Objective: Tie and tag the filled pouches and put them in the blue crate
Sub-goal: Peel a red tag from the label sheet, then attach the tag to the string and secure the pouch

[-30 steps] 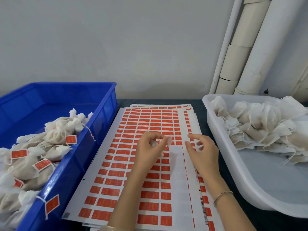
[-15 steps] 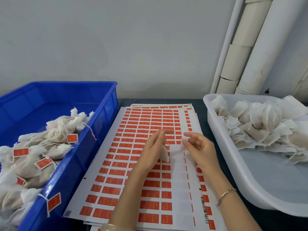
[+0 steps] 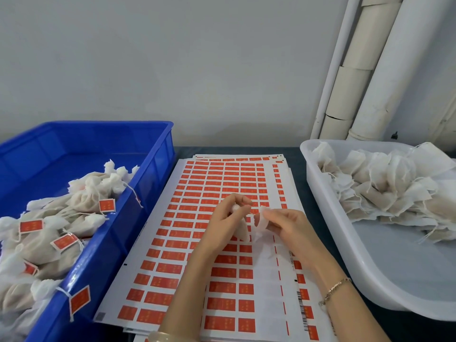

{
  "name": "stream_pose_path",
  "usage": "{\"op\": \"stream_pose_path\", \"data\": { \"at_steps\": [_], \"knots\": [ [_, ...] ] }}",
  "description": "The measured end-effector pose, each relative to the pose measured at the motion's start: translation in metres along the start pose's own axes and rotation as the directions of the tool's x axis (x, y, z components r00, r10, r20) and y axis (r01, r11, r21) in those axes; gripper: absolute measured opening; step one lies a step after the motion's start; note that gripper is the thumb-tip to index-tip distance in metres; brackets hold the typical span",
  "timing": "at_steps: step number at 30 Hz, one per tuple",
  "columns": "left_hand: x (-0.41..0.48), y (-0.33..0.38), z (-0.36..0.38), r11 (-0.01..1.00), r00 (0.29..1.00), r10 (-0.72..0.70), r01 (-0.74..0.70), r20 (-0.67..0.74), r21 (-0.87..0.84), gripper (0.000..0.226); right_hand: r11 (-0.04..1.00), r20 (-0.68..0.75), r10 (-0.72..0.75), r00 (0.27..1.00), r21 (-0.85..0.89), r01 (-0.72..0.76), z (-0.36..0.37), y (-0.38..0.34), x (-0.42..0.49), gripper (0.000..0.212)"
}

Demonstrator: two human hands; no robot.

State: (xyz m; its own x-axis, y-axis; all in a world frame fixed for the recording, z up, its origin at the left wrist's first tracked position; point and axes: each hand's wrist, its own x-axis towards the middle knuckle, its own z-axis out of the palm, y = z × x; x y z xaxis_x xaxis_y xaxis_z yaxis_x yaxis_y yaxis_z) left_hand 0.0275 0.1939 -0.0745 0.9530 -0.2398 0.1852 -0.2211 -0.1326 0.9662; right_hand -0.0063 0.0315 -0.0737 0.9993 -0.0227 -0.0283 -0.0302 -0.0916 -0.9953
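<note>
A small white pouch (image 3: pixel 259 224) is held between both hands over the sheets of red stickers (image 3: pixel 222 183). My left hand (image 3: pixel 228 222) has its fingers curled round the pouch's left side. My right hand (image 3: pixel 286 225) pinches the pouch's top from the right. The blue crate (image 3: pixel 158 154) stands on the left and holds several tied pouches with red tags (image 3: pixel 81 203). A white tub (image 3: pixel 350 245) on the right holds a heap of untied pouches (image 3: pixel 385 186).
The sticker sheets lie stacked between crate and tub on a dark table (image 3: pixel 299 166). One red tag (image 3: pixel 80 301) hangs over the crate's near rim. White pipes (image 3: pixel 365 70) run up the wall at the back right.
My hands have come closer together and dropped slightly toward me. The pouch now shows between them, gripped from both sides.
</note>
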Motion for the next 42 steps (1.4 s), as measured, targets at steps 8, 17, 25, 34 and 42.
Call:
{"op": "stream_pose_path", "data": {
  "at_steps": [8, 17, 25, 34, 42],
  "knots": [
    [-0.003, 0.001, 0.002, 0.996, 0.999, 0.035, -0.037, 0.017, 0.083, 0.004, 0.922, 0.090, 0.043, 0.995, 0.380, -0.074, -0.011, -0.001, 0.006, 0.021],
    [-0.004, 0.007, 0.000, 0.995, 0.993, 0.060, -0.068, 0.104, 0.077, 0.006, 0.968, -0.316, 0.084, 0.945, 0.252, -0.002, -0.012, 0.004, 0.009, 0.014],
    [-0.007, 0.007, 0.011, 0.990, 0.977, 0.117, -0.129, 0.177, 0.062, 0.002, 0.989, -0.308, 0.093, 0.947, 0.141, -0.051, -0.002, 0.004, 0.005, 0.011],
    [-0.002, 0.002, 0.008, 0.982, 0.986, 0.160, -0.164, 0.047, 0.092, 0.007, 0.995, -0.281, 0.082, 0.956, 0.083, -0.060, -0.001, 0.000, 0.001, 0.015],
    [-0.001, 0.001, 0.009, 0.980, 0.988, 0.153, -0.152, 0.006, 0.130, 0.012, 0.996, -0.271, 0.081, 0.959, 0.061, -0.067, 0.000, 0.000, 0.002, 0.013]
  ]
}}
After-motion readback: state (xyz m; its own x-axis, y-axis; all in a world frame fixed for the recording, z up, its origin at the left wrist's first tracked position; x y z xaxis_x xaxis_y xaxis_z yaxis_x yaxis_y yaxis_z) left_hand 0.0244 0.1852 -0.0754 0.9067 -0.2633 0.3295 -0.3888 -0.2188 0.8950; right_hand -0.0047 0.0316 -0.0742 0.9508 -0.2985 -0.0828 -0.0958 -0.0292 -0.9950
